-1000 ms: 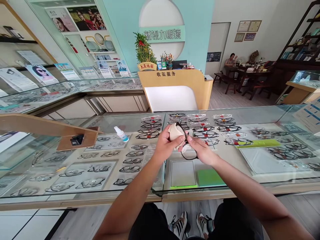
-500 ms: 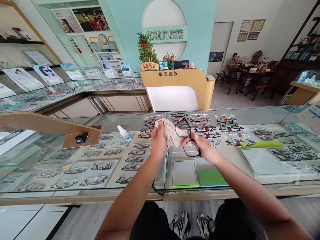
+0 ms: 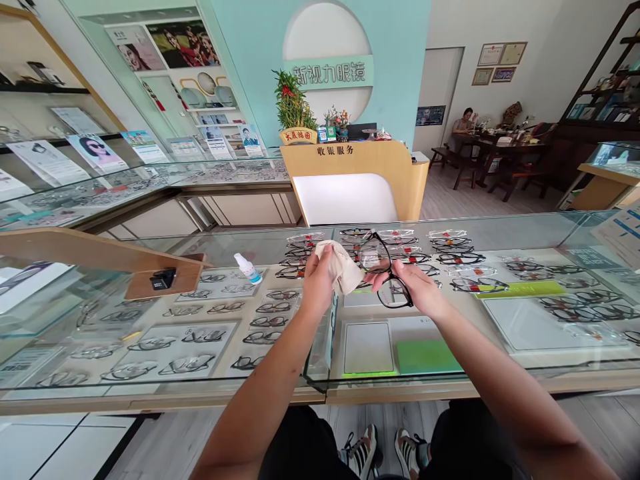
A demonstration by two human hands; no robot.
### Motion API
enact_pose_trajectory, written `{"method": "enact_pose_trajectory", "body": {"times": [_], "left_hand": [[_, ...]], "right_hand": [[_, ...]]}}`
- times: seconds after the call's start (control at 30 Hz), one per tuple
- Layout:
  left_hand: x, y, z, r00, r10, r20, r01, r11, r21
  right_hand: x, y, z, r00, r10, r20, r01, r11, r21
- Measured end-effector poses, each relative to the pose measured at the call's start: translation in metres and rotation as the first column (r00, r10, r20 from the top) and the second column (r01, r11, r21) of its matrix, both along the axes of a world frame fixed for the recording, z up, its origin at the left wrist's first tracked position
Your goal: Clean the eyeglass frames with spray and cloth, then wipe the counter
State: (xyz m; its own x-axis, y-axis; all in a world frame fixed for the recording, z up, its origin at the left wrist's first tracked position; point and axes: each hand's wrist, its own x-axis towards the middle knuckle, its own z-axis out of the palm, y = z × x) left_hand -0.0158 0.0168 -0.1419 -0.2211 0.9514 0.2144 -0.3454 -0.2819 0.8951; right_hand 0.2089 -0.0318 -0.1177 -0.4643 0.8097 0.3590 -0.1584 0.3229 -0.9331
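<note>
Held above the glass counter, a pale cleaning cloth (image 3: pixel 345 268) hangs bunched in my left hand (image 3: pixel 319 275), whose fingers are closed on it. My right hand (image 3: pixel 414 285) grips a pair of black-framed eyeglasses (image 3: pixel 393 303) near the bridge, so the frame stands tilted with one lens up and the other down. A small gap separates the cloth from the upper lens. To the left of my left hand, a white spray bottle (image 3: pixel 247 268) with a blue label stands on the counter glass.
Rows of eyeglasses (image 3: pixel 460 258) fill the glass display counter (image 3: pixel 320 383) beneath my hands. A wooden stand (image 3: pixel 150 287) juts in on the left. Beyond are a cashier desk (image 3: pixel 415 180) and, far right, a person (image 3: pixel 465 127) seated at a dark table.
The eyeglasses and my right hand have shifted slightly right, away from the cloth. The cloth, which overlapped the lens edge before, is now apart from it.
</note>
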Motion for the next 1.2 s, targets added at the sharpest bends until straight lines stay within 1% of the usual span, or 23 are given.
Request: {"method": "enact_pose_trajectory", "body": {"times": [0.1,0.17,0.2,0.27,0.3,0.37,0.43,0.53,0.67,0.8,0.9,0.97,1.03,1.07,1.13,1.2], "left_hand": [[0.001,-0.014,0.008,0.975,0.120,-0.186,-0.087,0.980,0.177],[0.001,-0.023,0.013,0.923,0.162,-0.349,-0.051,0.950,0.307],[0.001,-0.025,0.014,0.887,0.190,-0.421,-0.021,0.927,0.374],[0.001,-0.027,0.015,0.810,0.268,-0.521,0.039,0.862,0.505],[0.001,-0.027,0.015,0.781,0.312,-0.542,0.060,0.825,0.562],[0.001,-0.025,0.013,0.748,0.381,-0.543,0.076,0.764,0.641],[0.000,-0.023,0.011,0.738,0.401,-0.542,0.093,0.736,0.671],[-0.002,-0.021,0.007,0.699,0.408,-0.588,0.146,0.723,0.676],[-0.003,-0.020,0.006,0.626,0.432,-0.649,0.235,0.690,0.685],[-0.003,-0.023,0.008,0.615,0.402,-0.678,0.298,0.677,0.673],[-0.002,-0.025,0.009,0.618,0.408,-0.673,0.298,0.670,0.680],[0.000,-0.027,0.010,0.614,0.410,-0.675,0.287,0.680,0.674],[0.001,-0.029,0.011,0.607,0.416,-0.677,0.273,0.691,0.669],[0.001,-0.030,0.011,0.603,0.427,-0.674,0.264,0.690,0.674],[0.001,-0.032,0.014,0.587,0.474,-0.656,0.234,0.677,0.698],[0.000,-0.034,0.020,0.556,0.549,-0.624,0.186,0.649,0.737]], "right_hand": [[0.003,0.000,0.001,0.998,-0.029,0.052,0.026,0.998,0.062],[0.004,0.001,0.002,0.998,-0.030,0.058,0.026,0.998,0.065],[0.005,0.001,0.003,0.998,-0.023,0.063,0.019,0.998,0.058],[0.009,0.003,0.005,0.997,-0.007,0.082,0.004,0.999,0.033],[0.011,0.003,0.006,0.995,0.003,0.098,-0.005,1.000,0.023],[0.015,0.004,0.009,0.988,0.034,0.153,-0.037,0.999,0.013],[0.020,0.005,0.012,0.973,0.063,0.223,-0.065,0.998,0.004],[0.025,0.005,0.016,0.951,0.077,0.301,-0.070,0.997,-0.033],[0.027,0.004,0.019,0.943,0.130,0.307,-0.121,0.991,-0.049],[0.030,0.005,0.019,0.932,0.157,0.326,-0.154,0.987,-0.034],[0.032,0.004,0.018,0.929,0.167,0.330,-0.149,0.986,-0.078],[0.032,0.004,0.017,0.934,0.160,0.320,-0.131,0.985,-0.112],[0.031,0.003,0.017,0.942,0.118,0.315,-0.091,0.991,-0.100],[0.030,0.003,0.018,0.949,0.076,0.306,-0.056,0.996,-0.075],[0.028,0.002,0.022,0.968,-0.057,0.246,0.059,0.998,0.003],[0.027,0.000,0.032,0.963,-0.231,0.140,0.218,0.970,0.105]]}}
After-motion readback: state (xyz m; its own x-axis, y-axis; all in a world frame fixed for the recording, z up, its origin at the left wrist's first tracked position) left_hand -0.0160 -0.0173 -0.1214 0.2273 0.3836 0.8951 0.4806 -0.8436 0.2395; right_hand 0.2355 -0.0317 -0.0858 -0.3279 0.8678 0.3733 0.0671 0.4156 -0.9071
